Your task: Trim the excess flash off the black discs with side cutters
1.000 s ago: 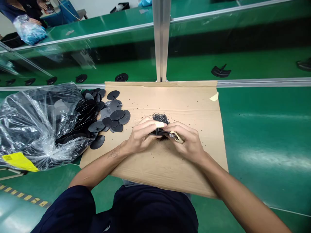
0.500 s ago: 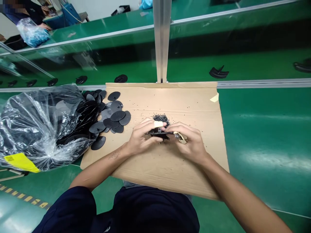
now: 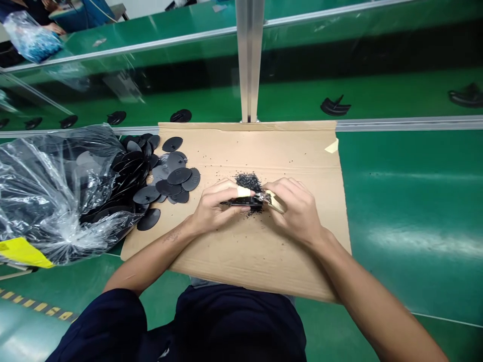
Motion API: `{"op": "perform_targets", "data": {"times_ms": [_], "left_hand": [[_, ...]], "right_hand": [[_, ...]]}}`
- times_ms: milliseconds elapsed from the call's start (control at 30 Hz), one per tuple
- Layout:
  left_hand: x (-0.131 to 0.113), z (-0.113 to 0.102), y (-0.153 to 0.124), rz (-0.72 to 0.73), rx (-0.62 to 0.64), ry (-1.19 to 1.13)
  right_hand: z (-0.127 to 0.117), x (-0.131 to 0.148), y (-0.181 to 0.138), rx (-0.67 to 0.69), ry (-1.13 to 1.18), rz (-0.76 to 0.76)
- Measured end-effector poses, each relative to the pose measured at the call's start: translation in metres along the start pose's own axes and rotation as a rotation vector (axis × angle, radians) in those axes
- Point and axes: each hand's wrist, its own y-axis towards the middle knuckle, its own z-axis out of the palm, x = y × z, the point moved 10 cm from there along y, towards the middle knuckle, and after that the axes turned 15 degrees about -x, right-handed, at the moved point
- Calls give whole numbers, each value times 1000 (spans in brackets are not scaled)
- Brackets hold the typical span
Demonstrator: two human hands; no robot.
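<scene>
My left hand (image 3: 216,205) pinches a black oval plastic disc (image 3: 241,201) edge-on between thumb and fingers; pale tape wraps one fingertip. Closed around small nippers (image 3: 277,202) with pale handles, my right hand (image 3: 300,211) holds their metal jaws at the disc's right end. Whether the jaws grip the disc is too small to tell. Beneath both hands a heap of tiny black plastic bits (image 3: 248,181) lies on a cardboard sheet (image 3: 241,256). Several loose black discs (image 3: 179,175) overlap on the sheet's left side.
At the left a clear plastic bag (image 3: 56,191) spills black discs onto the cardboard. A metal post (image 3: 249,60) rises behind the sheet. Beyond the rail, curved black parts (image 3: 335,106) lie on a green belt. Another person's hand (image 3: 56,28) shows at the upper left.
The nippers have turned, so their metal jaws now show at the disc's right end. My right fingers have moved off the disc. The view has shifted slightly.
</scene>
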Motion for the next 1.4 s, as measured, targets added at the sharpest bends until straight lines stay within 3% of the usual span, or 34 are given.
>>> {"op": "perform_targets", "data": {"times_ms": [533, 767, 867, 1033, 1200, 1400], "left_hand": [[6, 5, -4, -62, 42, -34], [12, 5, -3, -119, 49, -8], [8, 4, -2, -65, 40, 34], [-1, 16, -7, 122, 151, 230], [3, 6, -2, 126, 88, 331], [8, -5, 0, -7, 2, 212]], "right_hand": [[-4, 3, -3, 16, -124, -48], [2, -8, -7, 70, -59, 42], [-1, -10, -4, 40, -206, -12], [5, -1, -3, 79, -350, -126], [4, -8, -3, 64, -283, -65], [6, -5, 0, 63, 146, 78]]}}
